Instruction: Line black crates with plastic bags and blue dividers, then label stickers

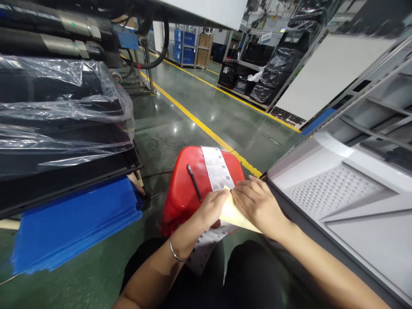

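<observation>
1. The left hand [210, 210] pinched the strip of printed labels [217, 168] where its yellowish backing paper [236, 216] peeled away.
2. The right hand [257, 201], at 3 o'clock of the left and touching it, pressed fingers together on the same peeling edge.
3. The strip lay over a red plastic stool [183, 189], running toward 12 o'clock.
4. A black pen [194, 182] rested on the stool, at 9 o'clock of the strip.
5. A blue sheet [74, 223] lay at 9 o'clock on the green floor [199, 103]; a grey panel [337, 193] stood at 3 o'clock.
</observation>
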The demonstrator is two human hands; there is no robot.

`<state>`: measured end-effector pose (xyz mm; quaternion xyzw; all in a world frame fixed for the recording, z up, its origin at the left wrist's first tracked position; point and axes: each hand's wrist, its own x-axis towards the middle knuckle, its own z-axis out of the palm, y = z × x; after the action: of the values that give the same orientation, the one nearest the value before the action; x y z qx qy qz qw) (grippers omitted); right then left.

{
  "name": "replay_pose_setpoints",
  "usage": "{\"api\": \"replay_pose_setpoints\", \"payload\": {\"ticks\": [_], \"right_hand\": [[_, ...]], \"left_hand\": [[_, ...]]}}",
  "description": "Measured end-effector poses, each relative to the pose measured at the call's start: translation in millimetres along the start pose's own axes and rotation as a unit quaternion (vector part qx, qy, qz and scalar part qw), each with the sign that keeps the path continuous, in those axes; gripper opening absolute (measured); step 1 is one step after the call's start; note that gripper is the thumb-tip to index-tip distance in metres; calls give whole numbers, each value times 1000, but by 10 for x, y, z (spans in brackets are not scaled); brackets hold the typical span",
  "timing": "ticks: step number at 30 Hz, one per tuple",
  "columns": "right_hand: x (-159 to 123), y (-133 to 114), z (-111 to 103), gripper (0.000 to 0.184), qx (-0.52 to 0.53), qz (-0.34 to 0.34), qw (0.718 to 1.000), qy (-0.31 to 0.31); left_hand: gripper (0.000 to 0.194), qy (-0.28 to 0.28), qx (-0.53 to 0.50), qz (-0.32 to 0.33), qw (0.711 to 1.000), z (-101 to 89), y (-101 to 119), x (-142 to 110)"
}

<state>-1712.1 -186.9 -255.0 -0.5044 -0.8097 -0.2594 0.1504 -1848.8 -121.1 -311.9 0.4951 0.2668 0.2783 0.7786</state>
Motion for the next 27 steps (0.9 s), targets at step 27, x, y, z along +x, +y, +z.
{"api": "replay_pose_setpoints", "payload": {"ticks": [27], "right_hand": [[275, 253, 960, 22, -15, -142, 989, -34]], "left_hand": [[32, -191, 631, 231, 715, -17, 69, -256]]}}
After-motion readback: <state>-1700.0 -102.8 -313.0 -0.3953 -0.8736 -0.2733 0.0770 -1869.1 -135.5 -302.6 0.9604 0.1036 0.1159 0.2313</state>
